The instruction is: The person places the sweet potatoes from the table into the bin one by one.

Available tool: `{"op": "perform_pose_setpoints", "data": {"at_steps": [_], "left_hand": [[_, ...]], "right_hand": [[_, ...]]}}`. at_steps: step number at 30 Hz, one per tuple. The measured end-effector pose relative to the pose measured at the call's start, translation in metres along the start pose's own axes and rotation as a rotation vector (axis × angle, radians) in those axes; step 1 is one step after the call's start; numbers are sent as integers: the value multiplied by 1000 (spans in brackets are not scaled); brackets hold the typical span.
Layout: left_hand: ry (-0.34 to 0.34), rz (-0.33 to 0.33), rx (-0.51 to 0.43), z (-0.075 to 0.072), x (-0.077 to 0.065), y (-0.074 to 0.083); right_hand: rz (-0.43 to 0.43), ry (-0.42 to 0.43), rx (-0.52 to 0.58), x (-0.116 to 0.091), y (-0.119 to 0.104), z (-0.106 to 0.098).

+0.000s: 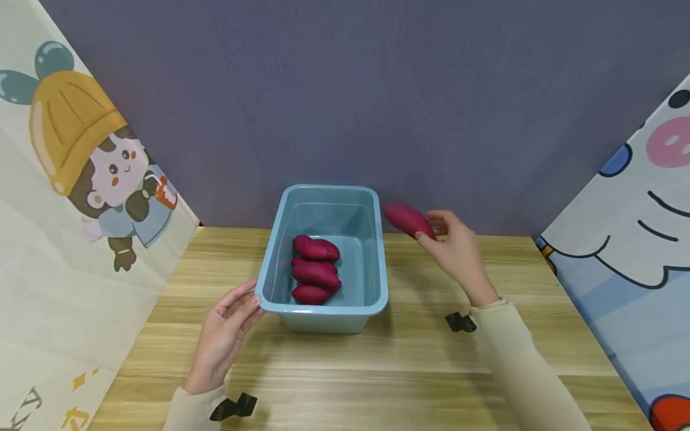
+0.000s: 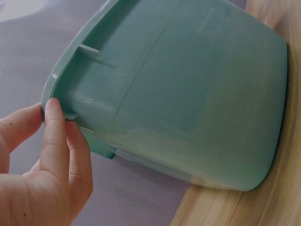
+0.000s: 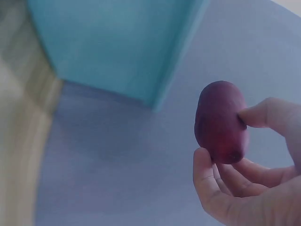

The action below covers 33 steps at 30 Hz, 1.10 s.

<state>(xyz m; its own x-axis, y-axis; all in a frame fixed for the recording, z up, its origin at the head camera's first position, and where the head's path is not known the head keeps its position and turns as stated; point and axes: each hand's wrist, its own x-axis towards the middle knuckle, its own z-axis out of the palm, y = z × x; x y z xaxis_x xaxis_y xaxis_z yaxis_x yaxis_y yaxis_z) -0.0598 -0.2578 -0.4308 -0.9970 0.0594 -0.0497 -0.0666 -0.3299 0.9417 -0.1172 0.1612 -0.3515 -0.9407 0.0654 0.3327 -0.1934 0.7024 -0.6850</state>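
Observation:
A light blue plastic bin [image 1: 323, 309] stands on the wooden table, holding several purple-red sweet potatoes [image 1: 316, 273] stacked in a column along its left side. At the bin's near left corner my left hand [image 1: 229, 332] pinches the rim between thumb and fingers; the left wrist view shows the fingertips [image 2: 54, 106] under the lip. To the right of the bin, my right hand [image 1: 455, 254] grips another sweet potato [image 1: 406, 219] by its near end, raised about level with the rim. Its far tip points toward the bin. In the right wrist view the thumb presses one side of this sweet potato [image 3: 221, 122].
A grey-blue panel [image 1: 388, 108] rises behind the table [image 1: 334, 383]. Cartoon-printed sheets flank it, a cream one [image 1: 48, 251] on the left and a blue-and-white one [image 1: 609, 317] on the right. Black straps [image 1: 234, 407] show at both wrists.

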Motion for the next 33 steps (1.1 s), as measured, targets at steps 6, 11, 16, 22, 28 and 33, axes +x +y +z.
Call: {"op": "perform_pose_setpoints", "data": {"at_steps": [6,11,16,22,28,33], "left_hand": [[-3,7,-9,0,-2,1],[2,8,-9,0,-2,1],[3,5,2,0,-2,2],[1,10,-8,0,-2,1],[9,7,-8,0,-1,0],[3,8,-4,0,-1,1]], "right_hand": [[-25,-49,30,26,-44,6],[-61,-84,44,44,-77,19],[-75,-124,56,60,-101,40],[-60,-181,68,72,-120,75],[-36,-286,20,71,-123,108],[-4,-356,-32,69,-118,126]]}}
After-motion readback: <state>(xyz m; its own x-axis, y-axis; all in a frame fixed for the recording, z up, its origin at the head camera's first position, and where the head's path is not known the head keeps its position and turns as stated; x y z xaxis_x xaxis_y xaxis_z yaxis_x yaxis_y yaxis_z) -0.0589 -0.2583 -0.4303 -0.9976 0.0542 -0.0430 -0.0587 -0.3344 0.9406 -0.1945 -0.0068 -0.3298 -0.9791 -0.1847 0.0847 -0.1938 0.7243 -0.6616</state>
